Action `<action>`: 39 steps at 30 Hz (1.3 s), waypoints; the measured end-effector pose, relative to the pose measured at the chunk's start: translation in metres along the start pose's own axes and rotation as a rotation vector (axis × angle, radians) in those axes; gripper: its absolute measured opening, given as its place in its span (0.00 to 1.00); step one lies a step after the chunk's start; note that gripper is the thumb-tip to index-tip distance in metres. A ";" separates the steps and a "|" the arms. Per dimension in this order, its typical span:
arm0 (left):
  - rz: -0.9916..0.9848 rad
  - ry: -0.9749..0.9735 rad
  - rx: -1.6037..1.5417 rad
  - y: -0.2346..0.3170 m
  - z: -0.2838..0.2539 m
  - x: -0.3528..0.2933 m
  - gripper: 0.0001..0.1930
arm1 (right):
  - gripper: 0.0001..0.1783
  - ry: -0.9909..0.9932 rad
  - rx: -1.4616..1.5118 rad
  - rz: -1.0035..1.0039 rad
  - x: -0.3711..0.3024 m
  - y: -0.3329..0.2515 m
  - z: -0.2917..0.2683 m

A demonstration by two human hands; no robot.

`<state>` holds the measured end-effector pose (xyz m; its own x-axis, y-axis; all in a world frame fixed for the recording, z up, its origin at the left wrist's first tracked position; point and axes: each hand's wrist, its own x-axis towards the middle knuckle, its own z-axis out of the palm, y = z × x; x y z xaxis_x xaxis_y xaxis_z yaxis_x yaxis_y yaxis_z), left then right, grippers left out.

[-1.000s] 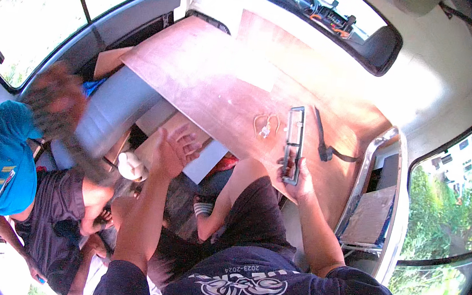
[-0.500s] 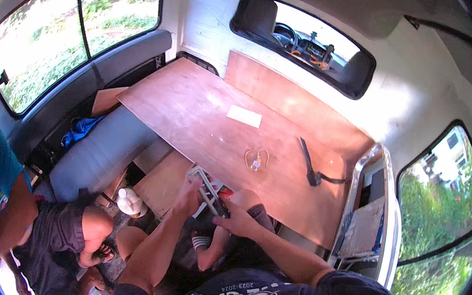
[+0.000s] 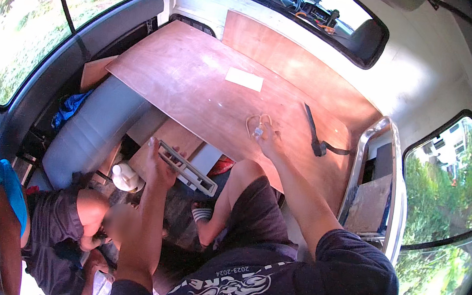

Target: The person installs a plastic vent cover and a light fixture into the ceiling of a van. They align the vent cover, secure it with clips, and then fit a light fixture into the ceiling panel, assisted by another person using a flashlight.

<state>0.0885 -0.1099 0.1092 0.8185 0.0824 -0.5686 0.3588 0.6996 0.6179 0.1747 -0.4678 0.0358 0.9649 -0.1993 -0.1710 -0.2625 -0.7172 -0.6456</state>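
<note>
My left hand (image 3: 159,168) is wrapped around one end of a long, pale slotted frame (image 3: 196,179), held above the floor near the table's front edge. My right hand (image 3: 272,144) reaches over the plywood tabletop (image 3: 180,77), thumb and fingers apart. Its fingertips are at a small whitish piece (image 3: 258,132) with a thin yellowish wire loop (image 3: 251,119). That piece still lies on the wood; whether the fingertips press on it is hard to make out.
A black strap (image 3: 311,127) and a white card (image 3: 244,79) lie on the tabletop. At right stands a metal-framed rack (image 3: 395,165). A white jug (image 3: 125,177) is on the floor beside the grey padded seat (image 3: 92,131). Another person (image 3: 57,232) sits at my left.
My right hand has let go of the slotted frame and moved forward to the small wired piece. My left hand keeps the frame, now turned more sideways. The view has tilted down.
</note>
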 end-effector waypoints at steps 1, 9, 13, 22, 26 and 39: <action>-0.030 0.042 -0.022 0.000 0.000 0.002 0.43 | 0.33 0.009 0.049 -0.009 0.008 0.002 0.007; 0.048 0.008 -0.055 -0.008 0.005 0.022 0.42 | 0.32 0.127 -0.304 -0.049 0.030 0.030 0.061; 0.066 -0.053 -0.060 -0.014 0.006 0.034 0.37 | 0.28 -0.023 -0.336 0.014 0.001 0.049 0.052; -0.045 -0.088 -0.150 -0.041 -0.019 0.091 0.27 | 0.32 0.275 -0.375 -0.184 -0.106 0.162 0.023; 0.015 -0.041 -0.146 -0.043 -0.015 0.087 0.26 | 0.28 0.226 -0.408 -0.150 -0.123 0.163 0.008; 0.048 -0.283 -0.343 -0.024 0.075 -0.011 0.35 | 0.26 0.188 -0.217 -1.137 -0.166 -0.106 -0.136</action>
<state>0.1041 -0.1808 0.1409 0.9383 -0.0435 -0.3431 0.1869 0.8985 0.3973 0.0417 -0.4499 0.2341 0.6335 0.5472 0.5470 0.7374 -0.6411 -0.2127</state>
